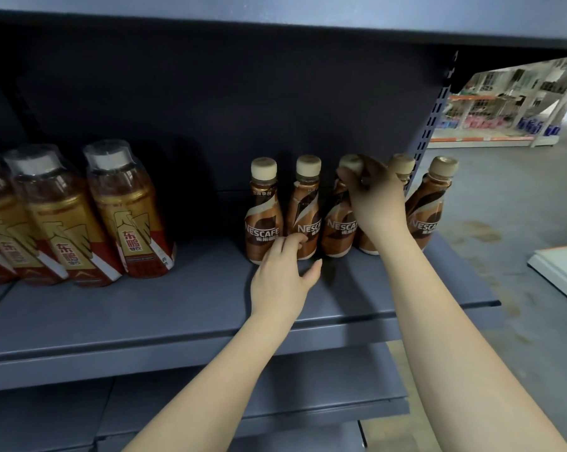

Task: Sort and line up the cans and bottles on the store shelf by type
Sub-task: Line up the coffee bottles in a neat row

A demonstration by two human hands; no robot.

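1. Five coffee bottles (263,210) stand in a row at the shelf's (145,314) right end.
2. Right hand (375,197) pinches the third bottle's cap (350,163).
3. Left hand (283,275), fingers curled, touches the second bottle (305,207).
4. Tea bottles (128,210) stand left, well apart.

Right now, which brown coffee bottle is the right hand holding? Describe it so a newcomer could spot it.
On the dark grey metal shelf, right of the gold-and-red tea bottles, stands a row of five brown Nescafe coffee bottles with beige caps. It is the third from the left. Unlike its neighbours, it leans, and the right hand grips its neck and cap.
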